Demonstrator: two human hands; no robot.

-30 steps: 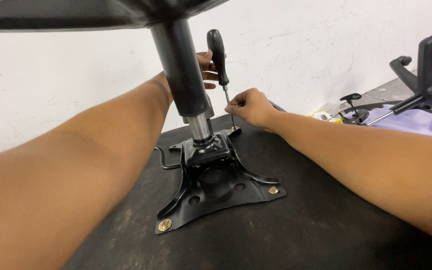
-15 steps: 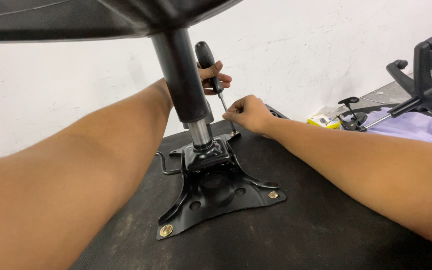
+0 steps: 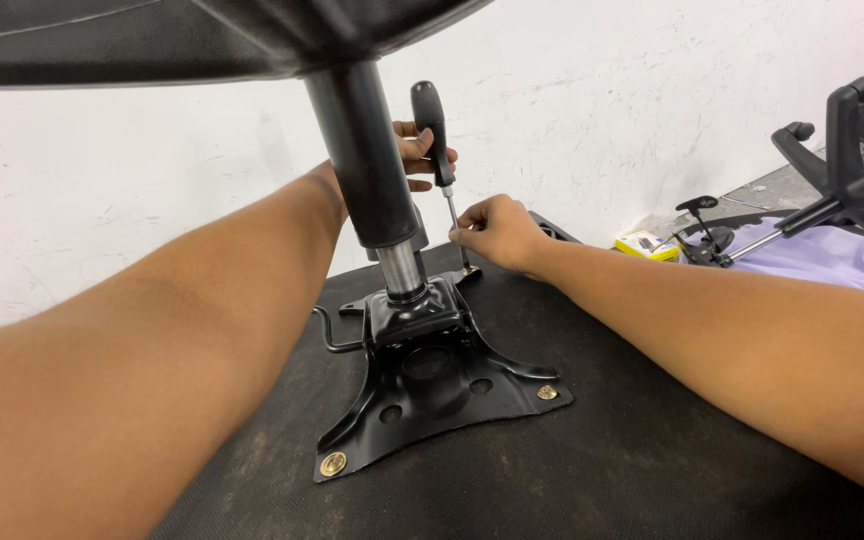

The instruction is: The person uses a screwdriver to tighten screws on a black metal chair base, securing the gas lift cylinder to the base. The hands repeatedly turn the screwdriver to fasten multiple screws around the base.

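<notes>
Screwdriver, black-handled and nearly upright, stands with its tip at the far corner of the black plate, which lies on the underside of a black seat. The left hand, partly hidden behind the gas cylinder, is closed round the handle. The right hand pinches the shaft low down, fingers together, just above the tip. Brass screws sit in the plate's near corners. A chair base lies well apart, beyond the seat's right edge.
</notes>
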